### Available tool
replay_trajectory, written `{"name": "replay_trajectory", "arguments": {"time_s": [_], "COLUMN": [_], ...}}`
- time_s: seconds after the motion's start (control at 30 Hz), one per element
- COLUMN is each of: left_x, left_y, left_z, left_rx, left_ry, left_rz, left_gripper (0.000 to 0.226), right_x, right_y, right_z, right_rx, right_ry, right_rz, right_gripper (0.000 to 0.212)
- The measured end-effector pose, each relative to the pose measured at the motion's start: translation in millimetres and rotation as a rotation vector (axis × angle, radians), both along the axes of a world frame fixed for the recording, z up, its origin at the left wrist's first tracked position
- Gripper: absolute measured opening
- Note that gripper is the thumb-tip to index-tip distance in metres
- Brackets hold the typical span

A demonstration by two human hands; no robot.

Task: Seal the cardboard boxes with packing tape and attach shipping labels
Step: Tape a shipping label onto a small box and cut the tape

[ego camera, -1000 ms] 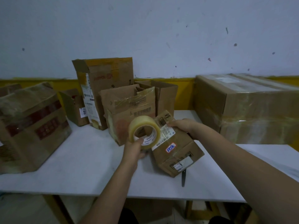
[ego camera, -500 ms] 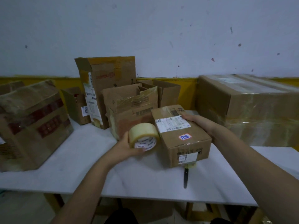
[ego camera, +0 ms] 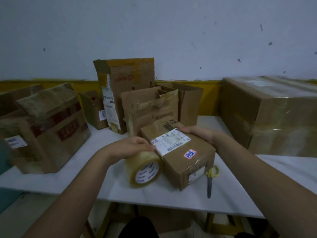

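Fingers of the left hand (ego camera: 133, 146) curl over the tape roll (ego camera: 143, 169); the right hand (ego camera: 197, 134) grips the small box (ego camera: 180, 162) at its far edge.

hands (ego camera: 135, 146) on tape roll (ego camera: 144, 169), box (ego camera: 180, 152)
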State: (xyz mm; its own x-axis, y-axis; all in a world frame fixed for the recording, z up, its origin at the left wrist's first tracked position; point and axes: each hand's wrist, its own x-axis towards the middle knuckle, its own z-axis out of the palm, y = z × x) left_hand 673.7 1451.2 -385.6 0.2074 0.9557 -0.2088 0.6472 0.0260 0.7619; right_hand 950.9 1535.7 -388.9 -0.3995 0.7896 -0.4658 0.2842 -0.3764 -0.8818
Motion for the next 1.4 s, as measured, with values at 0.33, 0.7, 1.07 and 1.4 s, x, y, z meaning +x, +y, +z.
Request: {"name": "replay_trajectory", "arguments": {"time_s": [0.33, 0.7, 1.07, 1.4], "left_x": [9, 35, 115, 130], "left_y": [13, 15, -10, -2], "left_z": [-27, -21, -26, -37], "left_rx": [-0.104, -0.220, -0.509, -0.435], "left_ry": [-0.166, -0.164, -0.670, -0.756], "left_rz": [0.146, 0.173, 0.134, 0.183], "left_gripper": [0.021, 0.026, 0.027, 0.031], "right_x": [52, 129, 198, 144], "right_y": [-12, -67, -76, -61], "right_z": [-51, -81, 17, 72], "right_rx": [1.018, 1.129, 0.933, 0.952], "right_ry": [-0.680, -0.926, -1.070, -1.304], "right_rz": [0.051, 0.459, 0.019, -0.168], "right_gripper": [0.015, 0.018, 0.011, 0.027]}}
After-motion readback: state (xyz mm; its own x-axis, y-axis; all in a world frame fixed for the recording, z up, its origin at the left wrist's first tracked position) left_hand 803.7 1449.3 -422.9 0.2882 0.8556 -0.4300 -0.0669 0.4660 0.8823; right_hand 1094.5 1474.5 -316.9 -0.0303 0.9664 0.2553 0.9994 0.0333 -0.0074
